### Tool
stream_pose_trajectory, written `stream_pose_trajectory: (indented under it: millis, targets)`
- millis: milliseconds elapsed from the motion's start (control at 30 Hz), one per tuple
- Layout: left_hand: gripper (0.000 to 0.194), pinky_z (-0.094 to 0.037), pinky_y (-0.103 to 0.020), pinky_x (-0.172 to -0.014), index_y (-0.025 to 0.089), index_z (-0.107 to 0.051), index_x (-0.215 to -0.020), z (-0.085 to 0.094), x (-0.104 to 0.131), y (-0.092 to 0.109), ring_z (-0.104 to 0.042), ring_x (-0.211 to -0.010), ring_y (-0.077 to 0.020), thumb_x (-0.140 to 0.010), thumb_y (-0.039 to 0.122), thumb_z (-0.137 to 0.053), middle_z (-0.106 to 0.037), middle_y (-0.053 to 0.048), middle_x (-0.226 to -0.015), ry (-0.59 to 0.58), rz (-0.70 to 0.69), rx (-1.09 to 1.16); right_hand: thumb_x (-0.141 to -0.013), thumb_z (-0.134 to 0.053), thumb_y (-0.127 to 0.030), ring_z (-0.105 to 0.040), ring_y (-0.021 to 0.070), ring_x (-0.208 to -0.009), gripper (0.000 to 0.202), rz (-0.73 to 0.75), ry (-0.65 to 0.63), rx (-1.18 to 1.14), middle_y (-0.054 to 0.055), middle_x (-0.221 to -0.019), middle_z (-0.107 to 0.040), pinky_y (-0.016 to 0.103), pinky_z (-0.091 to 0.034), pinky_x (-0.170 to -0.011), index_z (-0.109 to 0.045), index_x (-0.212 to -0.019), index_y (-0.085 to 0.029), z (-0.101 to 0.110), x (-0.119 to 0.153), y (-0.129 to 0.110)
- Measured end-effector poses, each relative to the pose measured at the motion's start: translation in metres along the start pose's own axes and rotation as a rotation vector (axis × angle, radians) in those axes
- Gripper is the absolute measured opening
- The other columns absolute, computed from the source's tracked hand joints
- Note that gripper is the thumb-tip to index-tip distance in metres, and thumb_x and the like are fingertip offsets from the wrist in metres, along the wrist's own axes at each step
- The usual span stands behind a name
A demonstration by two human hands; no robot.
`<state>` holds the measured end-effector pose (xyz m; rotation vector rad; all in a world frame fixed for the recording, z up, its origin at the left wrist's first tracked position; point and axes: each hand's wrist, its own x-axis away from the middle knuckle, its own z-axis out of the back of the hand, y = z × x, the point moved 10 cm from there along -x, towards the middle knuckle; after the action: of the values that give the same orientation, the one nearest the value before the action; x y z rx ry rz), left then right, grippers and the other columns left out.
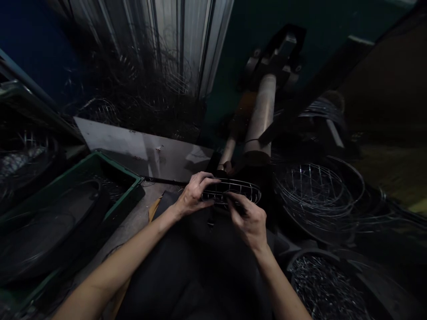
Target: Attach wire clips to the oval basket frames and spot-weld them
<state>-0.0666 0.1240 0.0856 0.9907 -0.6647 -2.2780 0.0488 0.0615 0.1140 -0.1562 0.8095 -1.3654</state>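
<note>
I have a round wire basket (243, 189) in my two hands, up in front of my dark lap (196, 262). Seen from up here, it looks like a long, flat oval. Its long way goes from left to right across me, and the right end dips down a little. One long side faces me and the other faces the big pipe (262, 115).

My left hand (194, 194) holds the left end, with the fingers over the top and the thumb under. My right hand (249, 218) pinches the side close to me, near the middle, with finger and thumb close together. The right end of the basket sticks out past my fingers.

The big pipe and a thin pipe (228, 149) stand just past the basket. On my left is a green box (122, 167), and its nearest corner is well apart from my left hand. A white board (147, 153) leans behind that corner. On my right is a pile of wire rings (310, 191). Below the pile, a round tub (300, 252) holds lots of shiny metal bits (328, 284), right up near its edge.
</note>
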Motion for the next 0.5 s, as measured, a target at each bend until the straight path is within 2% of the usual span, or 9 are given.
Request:
stream_pose_trajectory:
  millis: [233,367,500]
  targets:
    - [0.05,-0.042,-0.04,-0.093,0.018,-0.048,-0.117,-0.0035,-0.0056,0.0058,-0.05,-0.109,-0.0243,-0.071,0.023,-0.066,-0.051,-0.01,-0.114,0.001,-0.006,-0.015,-0.085,-0.051,-0.019,-0.067,0.0129,-0.081,0.019,0.021,0.025,-0.034,0.001,-0.092,-0.071,0.023,-0.053,-0.073,-0.064,-0.099,-0.023,0.0062,-0.0017,0.006]
    - [0.05,-0.042,-0.04,-0.092,0.019,-0.049,-0.117,-0.0068,-0.0049,-0.0007,-0.05,-0.109,-0.0245,-0.071,0.025,-0.066,-0.051,-0.01,-0.115,-0.004,0.014,-0.017,-0.085,-0.051,-0.019,-0.067,0.0134,-0.08,0.02,0.017,0.025,-0.038,0.002,-0.091,-0.071,0.024,-0.054,-0.071,-0.065,-0.097,-0.023,0.0049,-0.0027,0.0079]
    - [0.049,-0.042,-0.04,-0.092,0.02,-0.049,-0.117,-0.0022,-0.0024,-0.0009,-0.05,-0.109,-0.0246,-0.071,0.025,-0.065,-0.051,-0.01,-0.114,0.008,0.006,-0.01,-0.085,-0.051,-0.019,-0.067,0.0133,-0.079,0.019,0.014,0.024,-0.048,0.002,-0.09,-0.071,0.023,-0.053,-0.069,-0.066,-0.096,-0.023,0.0036,-0.0033,0.0035]
